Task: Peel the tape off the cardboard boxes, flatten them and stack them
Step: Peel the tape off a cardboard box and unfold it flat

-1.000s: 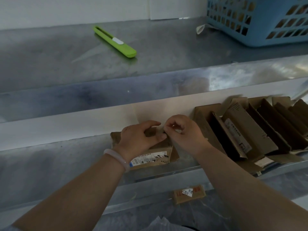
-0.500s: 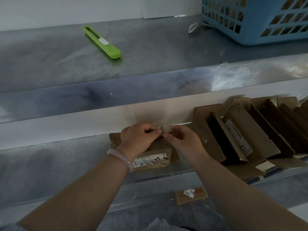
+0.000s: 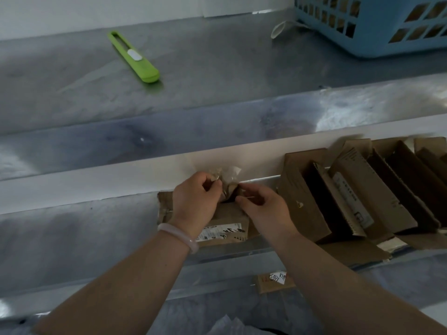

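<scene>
The task is in its middle part, as far as I can judge. At my right a row of flattened boxes (image 3: 350, 197) already lies on the tabletop (image 3: 72, 238), each one leaning over the next, so those look finished. The box (image 3: 227, 221) I work on now is directly under my two hands, near the front edge of the tabletop, with its printed label turned toward me. It is not flattened yet, I think, and its tape (image 3: 229, 174) is only partly off: a crumpled, half-clear wad of it stands up from the far edge of the box. I cannot tell how much tape remains stuck below. After this box, more may wait in the blue basket (image 3: 377, 25) at the far right, but I cannot see its contents well.

My left hand (image 3: 196, 201) is closed, with its fingers curled round the tape wad, and its heel rests on the box. My right hand (image 3: 263, 209) is half curled, with its fingertips (image 3: 242, 201) at the base of the tape, against the box. Whether it really pinches the tape, I cannot tell. The green knife (image 3: 134, 56) lies untouched, well apart on the upper level.
</scene>
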Motion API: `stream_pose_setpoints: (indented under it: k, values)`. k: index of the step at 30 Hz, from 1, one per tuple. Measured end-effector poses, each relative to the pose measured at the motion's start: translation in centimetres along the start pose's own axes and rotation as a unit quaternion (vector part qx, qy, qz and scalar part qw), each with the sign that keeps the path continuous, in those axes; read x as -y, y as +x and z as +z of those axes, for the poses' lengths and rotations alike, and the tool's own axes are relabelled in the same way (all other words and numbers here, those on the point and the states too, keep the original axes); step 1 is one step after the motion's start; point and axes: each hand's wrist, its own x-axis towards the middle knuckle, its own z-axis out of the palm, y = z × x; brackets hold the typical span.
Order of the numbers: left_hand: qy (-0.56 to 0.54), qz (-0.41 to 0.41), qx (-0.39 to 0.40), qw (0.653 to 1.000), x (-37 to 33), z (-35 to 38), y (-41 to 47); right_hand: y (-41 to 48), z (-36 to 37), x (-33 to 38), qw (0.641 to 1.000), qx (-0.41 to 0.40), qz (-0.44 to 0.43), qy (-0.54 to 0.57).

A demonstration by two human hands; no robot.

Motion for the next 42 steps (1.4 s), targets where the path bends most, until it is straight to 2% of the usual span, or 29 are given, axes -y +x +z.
stream_pose_setpoints:
  k: [9,13,16,19,22,24,27,31,36,39,42]
  values:
    - [0.006,-0.015,0.029,0.999,-0.8,-0.1,-0.2,0.3,-0.1,0.2,0.999,0.004,-0.026,-0.022]
    - [-0.03,0.008,0.123,0.992,-0.9,-1.1,-0.1,0.3,-0.3,0.3,0.999,0.001,-0.031,-0.013]
    - [0.031,0.066,0.15,0.986,-1.4,-1.3,-0.3,-0.3,0.1,0.5,0.997,0.01,-0.058,-0.058]
    - [0.142,0.146,0.103,0.974,-1.8,-0.7,-0.5,-0.9,0.9,0.3,0.992,0.025,-0.085,-0.094]
    - [0.215,0.156,0.066,0.962,-1.3,-0.7,-0.5,-1.3,1.2,0.4,0.993,0.036,-0.082,-0.083]
    - [0.206,0.142,0.078,0.965,-1.0,-1.3,-0.3,-1.1,1.0,0.1,0.992,0.068,-0.075,-0.07]
    - [0.17,0.097,0.138,0.971,-1.1,-2.3,0.2,-0.3,0.9,-0.8,0.986,0.144,-0.044,-0.077]
    - [0.175,0.076,0.175,0.966,-1.3,-3.0,0.5,-0.7,0.7,-1.4,0.97,0.232,-0.01,-0.07]
    - [0.2,0.087,0.206,0.954,-1.6,-3.4,0.7,-1.3,1.0,-1.7,0.983,0.171,-0.037,-0.06]
    - [0.228,0.113,0.174,0.951,-1.7,-3.0,0.1,-1.8,1.2,-2.0,0.987,0.142,-0.063,-0.038]
    - [0.206,0.095,0.145,0.963,-1.5,-2.6,-0.3,-2.5,1.1,-2.1,0.988,0.11,-0.095,-0.048]
